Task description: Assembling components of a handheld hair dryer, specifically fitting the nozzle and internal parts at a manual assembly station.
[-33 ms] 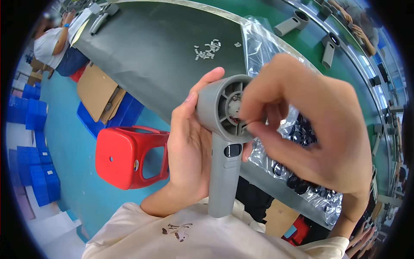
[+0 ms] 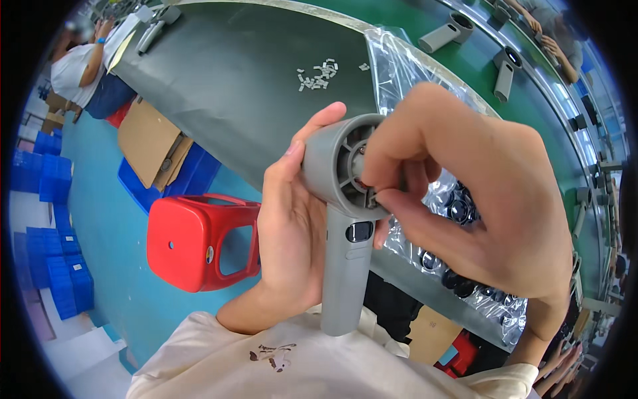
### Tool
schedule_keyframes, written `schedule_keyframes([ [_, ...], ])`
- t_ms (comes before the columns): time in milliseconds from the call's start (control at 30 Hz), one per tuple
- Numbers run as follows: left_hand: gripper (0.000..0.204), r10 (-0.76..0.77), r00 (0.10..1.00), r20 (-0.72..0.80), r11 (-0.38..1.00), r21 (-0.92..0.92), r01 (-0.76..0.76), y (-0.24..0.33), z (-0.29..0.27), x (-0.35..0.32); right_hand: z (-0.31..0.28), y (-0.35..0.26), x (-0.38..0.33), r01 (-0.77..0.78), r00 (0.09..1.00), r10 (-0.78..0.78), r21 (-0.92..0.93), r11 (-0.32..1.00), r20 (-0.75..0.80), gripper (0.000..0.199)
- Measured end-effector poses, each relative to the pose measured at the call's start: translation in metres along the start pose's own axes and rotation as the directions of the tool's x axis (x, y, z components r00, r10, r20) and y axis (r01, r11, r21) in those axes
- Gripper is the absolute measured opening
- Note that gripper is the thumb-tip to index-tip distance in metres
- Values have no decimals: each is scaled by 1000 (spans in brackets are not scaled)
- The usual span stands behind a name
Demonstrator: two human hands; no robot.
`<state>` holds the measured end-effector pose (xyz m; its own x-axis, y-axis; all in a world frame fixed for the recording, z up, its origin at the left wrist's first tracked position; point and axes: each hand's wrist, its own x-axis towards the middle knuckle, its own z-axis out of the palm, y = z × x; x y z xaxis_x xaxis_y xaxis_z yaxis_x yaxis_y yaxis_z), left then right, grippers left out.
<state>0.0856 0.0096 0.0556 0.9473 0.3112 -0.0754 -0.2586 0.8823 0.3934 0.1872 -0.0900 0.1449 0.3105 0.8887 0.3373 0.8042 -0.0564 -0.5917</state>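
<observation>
Right hand (image 2: 495, 193) edges left over fan (image 2: 340, 249), pinch contents hidden; left hand (image 2: 289, 226) cups it. Skewed push could crack spokes (image 2: 346, 181).

"Where does the head view look from?"
"Above, from the person's own side, facing down: the left hand (image 2: 290, 229) and right hand (image 2: 488, 193) are close, the shirt (image 2: 219, 359) below them."
"How wide?"
"Fisheye-wide: the stool (image 2: 176, 243) left of the left hand, the table (image 2: 232, 60) ahead, both farther off."
</observation>
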Motion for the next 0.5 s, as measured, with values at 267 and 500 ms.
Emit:
schedule_keyframes([
  [267,40,56,994,91,992,-116,-46,-7,-2,-5,3,1,-9,11,993,-3,-74,997,116,12],
  [500,34,44,989,-141,991,128,-26,0,-1,0,9,8,-4,-21,989,48,-179,984,143,9],
])
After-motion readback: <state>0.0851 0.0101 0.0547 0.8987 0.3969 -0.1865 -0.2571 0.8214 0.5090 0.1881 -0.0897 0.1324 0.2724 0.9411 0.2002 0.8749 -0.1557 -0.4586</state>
